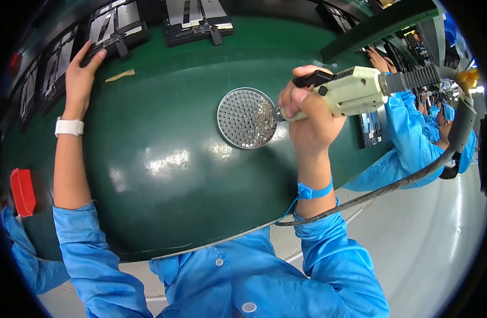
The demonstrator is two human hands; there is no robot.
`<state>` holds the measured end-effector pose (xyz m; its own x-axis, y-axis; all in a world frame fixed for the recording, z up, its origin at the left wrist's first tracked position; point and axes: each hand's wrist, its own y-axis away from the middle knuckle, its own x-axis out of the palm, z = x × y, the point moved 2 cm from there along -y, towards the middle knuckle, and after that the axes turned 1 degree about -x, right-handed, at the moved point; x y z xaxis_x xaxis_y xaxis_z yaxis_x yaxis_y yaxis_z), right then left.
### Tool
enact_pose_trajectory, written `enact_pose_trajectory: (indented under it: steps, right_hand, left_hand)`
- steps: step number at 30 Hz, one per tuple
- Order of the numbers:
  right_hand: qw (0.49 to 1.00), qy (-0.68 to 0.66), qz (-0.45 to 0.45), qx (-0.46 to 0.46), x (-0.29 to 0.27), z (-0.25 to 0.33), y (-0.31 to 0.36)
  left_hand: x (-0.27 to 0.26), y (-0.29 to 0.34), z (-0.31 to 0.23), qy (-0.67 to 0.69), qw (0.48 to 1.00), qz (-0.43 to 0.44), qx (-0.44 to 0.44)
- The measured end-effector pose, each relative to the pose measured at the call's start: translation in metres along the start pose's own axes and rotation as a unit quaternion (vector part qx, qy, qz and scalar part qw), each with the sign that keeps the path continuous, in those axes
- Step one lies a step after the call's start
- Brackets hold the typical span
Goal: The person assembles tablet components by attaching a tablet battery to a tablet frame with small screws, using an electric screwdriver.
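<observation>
Right hand [313, 119] gripping screwdriver [359, 92], axis running crosswise, pointing left; left hand [80, 79] touching device [116, 29], grip unclear; green bench [164, 127] gleaming, grey floor [413, 228] showing.

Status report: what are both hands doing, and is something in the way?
Right hand gripping pale power tool, nose by right rim of round tray. Left hand at corner of black fixture. Yellowish strip nearby, clear of tool.

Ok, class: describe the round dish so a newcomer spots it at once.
Start from the green tabletop. By the tip of the pale power tool in the right hand sits a round, silvery dish. Unlike the dark, rectangular units beyond, it is circular, with small shiny pieces gathered on its right side.
</observation>
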<state>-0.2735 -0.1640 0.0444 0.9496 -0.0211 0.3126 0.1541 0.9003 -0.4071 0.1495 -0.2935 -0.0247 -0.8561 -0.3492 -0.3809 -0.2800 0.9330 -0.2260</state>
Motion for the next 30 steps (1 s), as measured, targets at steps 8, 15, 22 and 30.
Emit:
enact_pose_trajectory:
  steps: [8, 15, 22, 30]
  right_hand:
    - [0.999, 0.043, 0.026, 0.011, 0.005, -0.006, 0.0]
    - [0.998, 0.066, 0.019, 0.009, 0.005, -0.009, -0.001]
    - [0.993, 0.047, 0.05, 0.096, 0.029, -0.006, 0.005]
    - [0.968, 0.103, 0.2, 0.108, 0.042, -0.006, 0.014]
  left_hand:
    - [-0.01, 0.059, -0.01, 0.369, 0.918, -0.046, -0.139]
    - [-0.02, 0.193, -0.035, 0.312, 0.933, 0.004, -0.178]
    - [-0.026, 0.267, -0.063, 0.113, 0.989, 0.03, -0.096]
    - [-0.031, 0.293, -0.071, 0.081, 0.993, 0.045, -0.076]
